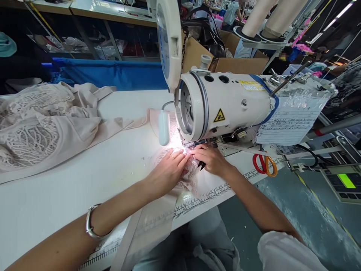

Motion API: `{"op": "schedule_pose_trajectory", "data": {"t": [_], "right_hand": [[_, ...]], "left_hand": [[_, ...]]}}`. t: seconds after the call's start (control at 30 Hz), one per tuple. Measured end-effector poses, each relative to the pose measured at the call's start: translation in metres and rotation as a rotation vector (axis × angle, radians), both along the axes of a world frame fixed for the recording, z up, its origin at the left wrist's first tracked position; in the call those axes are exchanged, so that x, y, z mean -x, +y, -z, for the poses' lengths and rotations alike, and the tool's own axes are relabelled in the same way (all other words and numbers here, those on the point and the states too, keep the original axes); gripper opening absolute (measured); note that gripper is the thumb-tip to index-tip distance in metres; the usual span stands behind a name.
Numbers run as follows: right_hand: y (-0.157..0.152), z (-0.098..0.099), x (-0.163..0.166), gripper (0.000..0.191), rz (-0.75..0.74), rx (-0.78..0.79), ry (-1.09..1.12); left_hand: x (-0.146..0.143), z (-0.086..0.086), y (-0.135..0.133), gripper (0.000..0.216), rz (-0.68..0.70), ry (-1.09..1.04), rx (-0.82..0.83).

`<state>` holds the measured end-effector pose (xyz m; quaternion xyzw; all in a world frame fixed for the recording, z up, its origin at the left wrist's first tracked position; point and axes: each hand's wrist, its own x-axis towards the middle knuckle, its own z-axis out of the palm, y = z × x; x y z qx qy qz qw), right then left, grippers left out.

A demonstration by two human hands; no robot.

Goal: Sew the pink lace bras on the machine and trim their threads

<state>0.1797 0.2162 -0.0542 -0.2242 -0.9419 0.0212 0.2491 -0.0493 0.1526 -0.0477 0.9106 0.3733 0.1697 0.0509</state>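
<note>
A white sewing machine [225, 103] stands on a white table [70, 188], its lamp glaring on the needle area. A beige lace garment piece [194, 182] lies under the needle and hangs over the table's front edge. My left hand [166, 171] lies flat on the lace just left of the needle, fingers stretched forward. On the right side of the needle, my right hand [211, 160] presses the fabric with curled fingers, and dark snips poke out beneath it.
A heap of beige lace garments [42, 124] fills the table's left. Orange-handled scissors [265, 165] lie at the right by the machine base. A ruler strip [197, 199] runs along the front edge. Cardboard boxes [234, 60] stand behind; a control panel [344, 180] sits right.
</note>
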Motion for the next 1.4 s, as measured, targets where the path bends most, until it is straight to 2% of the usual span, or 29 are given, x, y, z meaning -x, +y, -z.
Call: {"op": "schedule_pose_trajectory", "data": {"t": [0.23, 0.37, 0.53, 0.77, 1.0, 1.23, 1.4], "right_hand": [[0.0, 0.003, -0.003, 0.034, 0.029, 0.065, -0.034], [0.002, 0.005, -0.002, 0.04, 0.023, 0.05, -0.048], [0.002, 0.004, 0.0, 0.043, 0.003, 0.018, -0.034], [-0.002, -0.003, 0.004, 0.025, -0.024, -0.019, 0.056], [0.0, 0.0, 0.003, 0.044, 0.002, 0.032, -0.054], [-0.002, -0.002, 0.003, 0.035, -0.008, -0.03, -0.036], [-0.002, 0.0, 0.003, 0.044, 0.029, -0.01, -0.066]], "left_hand": [[0.002, -0.001, 0.006, 0.028, 0.015, -0.055, -0.025], [0.009, -0.002, 0.015, 0.028, 0.03, -0.099, 0.005], [0.016, -0.003, 0.023, 0.027, -0.018, -0.1, 0.016], [0.016, -0.007, 0.021, 0.032, 0.091, 0.082, -0.136], [0.02, 0.0, 0.025, 0.027, 0.007, 0.017, -0.102], [0.019, 0.002, 0.023, 0.029, 0.03, 0.094, -0.157], [0.019, 0.0, 0.021, 0.031, -0.022, 0.122, -0.151]]}}
